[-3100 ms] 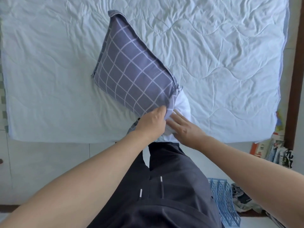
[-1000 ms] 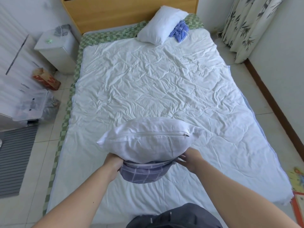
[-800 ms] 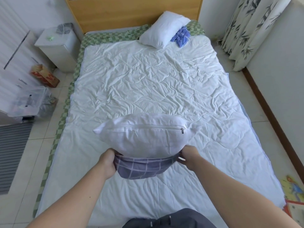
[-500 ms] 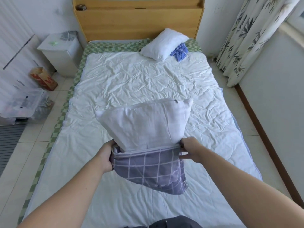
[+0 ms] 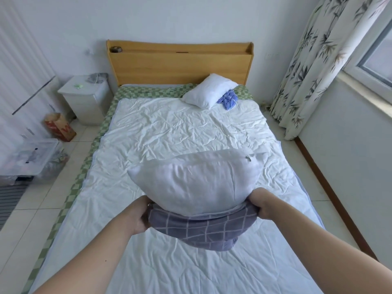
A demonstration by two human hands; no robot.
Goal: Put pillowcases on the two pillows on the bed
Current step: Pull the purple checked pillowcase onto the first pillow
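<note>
I hold a white pillow in the air over the foot of the bed, its lower end inside a grey checked pillowcase. My left hand grips the left side of the pillowcase opening and my right hand grips the right side. Most of the pillow sticks out above the bunched case, with a zipper pull at its top right. A second white pillow lies bare at the head of the bed, and a crumpled blue pillowcase lies beside it on the right.
The bed has a white quilt over a green checked sheet and a wooden headboard. A white nightstand, a paper bag and a clear storage box stand left. Curtains hang right.
My view rose from the foot of the bed to the whole room. The pillowcase went from hanging down to bunched under the pillow, and both hands moved slightly apart and up.
</note>
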